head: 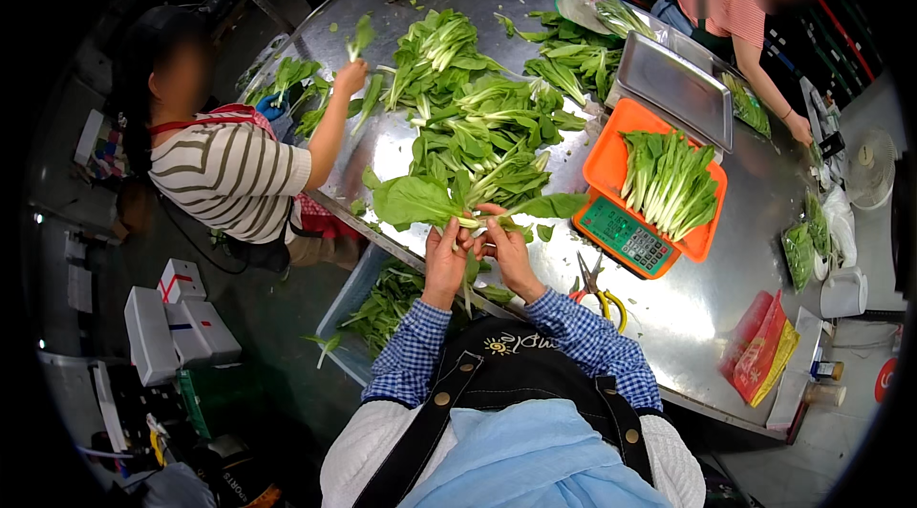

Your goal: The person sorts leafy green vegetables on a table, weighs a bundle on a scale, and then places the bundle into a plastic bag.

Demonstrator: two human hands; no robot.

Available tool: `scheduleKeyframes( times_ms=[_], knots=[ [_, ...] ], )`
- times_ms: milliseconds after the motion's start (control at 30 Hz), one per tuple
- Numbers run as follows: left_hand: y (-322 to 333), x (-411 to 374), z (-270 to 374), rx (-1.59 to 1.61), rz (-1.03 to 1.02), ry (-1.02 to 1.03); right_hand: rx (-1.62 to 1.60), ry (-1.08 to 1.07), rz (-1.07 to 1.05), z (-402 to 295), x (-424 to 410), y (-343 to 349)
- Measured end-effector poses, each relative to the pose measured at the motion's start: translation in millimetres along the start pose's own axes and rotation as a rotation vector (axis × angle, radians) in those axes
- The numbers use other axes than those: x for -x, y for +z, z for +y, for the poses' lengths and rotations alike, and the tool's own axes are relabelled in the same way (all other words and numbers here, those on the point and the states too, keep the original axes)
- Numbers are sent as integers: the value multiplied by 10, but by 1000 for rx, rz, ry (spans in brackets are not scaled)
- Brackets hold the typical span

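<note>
Both my hands are together above the near edge of the metal table. My left hand [445,261] grips the stem end of a leafy green [419,203], whose broad leaf points left. The fingers of my right hand [507,256] pinch leaf stems at the same spot, with another leaf reaching right. Just beyond them lies a large heap of leafy greens [480,121]. To the right, an orange tray [609,161] holding aligned greens [670,182] rests on an orange digital scale [623,236]. Scissors with red and yellow handles [602,293] lie near my right forearm.
A blue crate [344,314] with leaves stands below the table's edge. At left a co-worker [229,150] holds greens; another person [745,14] reaches in at the far right. A metal tray [673,89], bagged greens [797,254] and a red-yellow packet [763,350] are on the table [716,307].
</note>
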State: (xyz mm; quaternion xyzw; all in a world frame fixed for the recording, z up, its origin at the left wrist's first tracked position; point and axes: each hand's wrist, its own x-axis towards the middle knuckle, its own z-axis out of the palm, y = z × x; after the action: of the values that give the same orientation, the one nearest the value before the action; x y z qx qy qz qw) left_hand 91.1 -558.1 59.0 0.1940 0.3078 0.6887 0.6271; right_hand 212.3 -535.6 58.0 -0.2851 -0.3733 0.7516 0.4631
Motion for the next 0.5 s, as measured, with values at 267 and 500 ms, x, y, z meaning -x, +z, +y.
scheduleKeyframes(
  times_ms=[267,500],
  knots=[
    [-4,49,239,-313,56,-8,67,113,-120,59,-107,-103],
    [117,81,431,-363,68,-43,-78,296,-245,-6,-99,-34]
  ],
)
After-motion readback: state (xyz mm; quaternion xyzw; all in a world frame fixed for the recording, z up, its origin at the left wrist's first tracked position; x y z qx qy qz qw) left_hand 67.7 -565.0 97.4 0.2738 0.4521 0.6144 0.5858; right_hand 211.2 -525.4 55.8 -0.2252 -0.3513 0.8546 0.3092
